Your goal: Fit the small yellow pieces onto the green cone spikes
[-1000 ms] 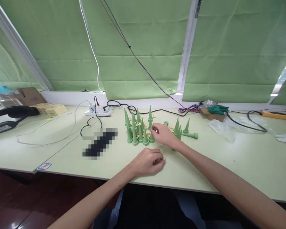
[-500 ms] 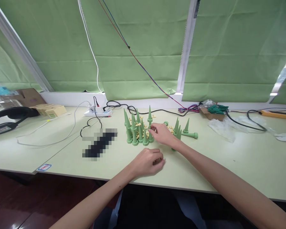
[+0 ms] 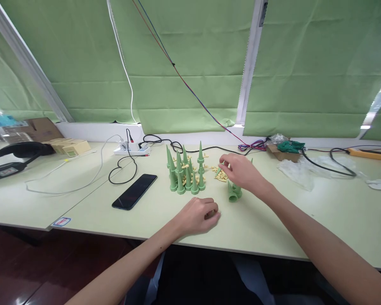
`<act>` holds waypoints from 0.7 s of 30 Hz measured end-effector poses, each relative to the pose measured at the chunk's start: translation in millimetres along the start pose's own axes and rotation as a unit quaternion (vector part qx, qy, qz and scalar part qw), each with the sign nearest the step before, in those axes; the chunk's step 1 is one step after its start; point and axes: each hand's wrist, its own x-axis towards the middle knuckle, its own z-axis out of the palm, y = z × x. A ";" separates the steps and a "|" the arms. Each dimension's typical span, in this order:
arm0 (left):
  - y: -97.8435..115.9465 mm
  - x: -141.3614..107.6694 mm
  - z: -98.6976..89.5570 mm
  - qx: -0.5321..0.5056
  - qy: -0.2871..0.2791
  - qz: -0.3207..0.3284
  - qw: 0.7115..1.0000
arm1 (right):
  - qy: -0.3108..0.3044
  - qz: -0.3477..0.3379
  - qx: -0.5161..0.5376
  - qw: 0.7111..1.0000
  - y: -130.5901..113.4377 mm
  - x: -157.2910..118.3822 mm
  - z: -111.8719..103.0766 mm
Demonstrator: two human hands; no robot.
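My right hand (image 3: 244, 171) is over the right-hand group of parts, its thumb and fingers pinched on a pointed green plastic spike (image 3: 219, 171), mostly hidden by the fingers. Just beneath lies a pile of small yellow pegs (image 3: 221, 176). Other green spikes (image 3: 233, 195) lie close under the palm, one with its hollow round base facing me. Left of them, several green spikes (image 3: 180, 182) stand upright in a tight cluster, with yellow pegs sticking out of their sides. My left hand (image 3: 199, 216) rests near the table's front edge, fingers curled, nothing visible in it.
A black phone (image 3: 135, 192) lies left of the cluster. Behind it are a white power strip (image 3: 131, 148) and black cables. Headphones (image 3: 17, 159) and small yellow boxes (image 3: 70, 147) are at far left. A cardboard box (image 3: 282, 153) and clear plastic bags (image 3: 295, 171) lie at right.
My right hand has moved right, from the upright cluster to the yellow pegs and loose spikes, where it now pinches a green spike. My left hand has stayed put.
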 end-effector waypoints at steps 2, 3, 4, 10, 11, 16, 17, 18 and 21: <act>0.1 0.1 -0.1 -0.001 -0.005 -0.004 1.000 | 0.018 0.010 -0.024 0.999 8.1 -4.3 -10.7; 0.2 0.1 -0.2 -0.003 -0.008 -0.005 1.000 | 0.027 0.022 -0.035 0.999 11.9 -7.5 -15.0; 0.2 0.1 -0.2 -0.005 -0.009 -0.005 1.000 | 0.034 0.033 -0.046 0.998 15.2 -11.3 -18.4; 0.2 -0.4 -0.5 -0.008 -0.010 -0.011 1.000 | -0.032 0.103 -0.091 0.990 21.4 -35.9 -18.7; 0.2 -0.4 -0.7 -0.008 -0.011 -0.012 1.000 | -0.043 0.105 -0.087 0.990 21.2 -38.4 -16.7; 0.2 0.0 -1.3 -0.009 -0.012 -0.011 1.000 | -0.049 0.113 -0.097 0.988 18.0 -43.5 -10.4; 0.2 0.1 -1.4 -0.010 -0.012 -0.011 1.000 | -0.034 0.118 -0.107 0.987 15.4 -43.8 -10.3; 0.3 0.1 -1.5 -0.011 -0.013 -0.011 1.000 | -0.014 0.124 -0.118 0.985 11.8 -44.2 -10.4; 0.3 -0.1 -1.4 -0.012 -0.014 -0.014 1.000 | 0.033 0.138 -0.154 0.978 -4.5 -45.7 -9.8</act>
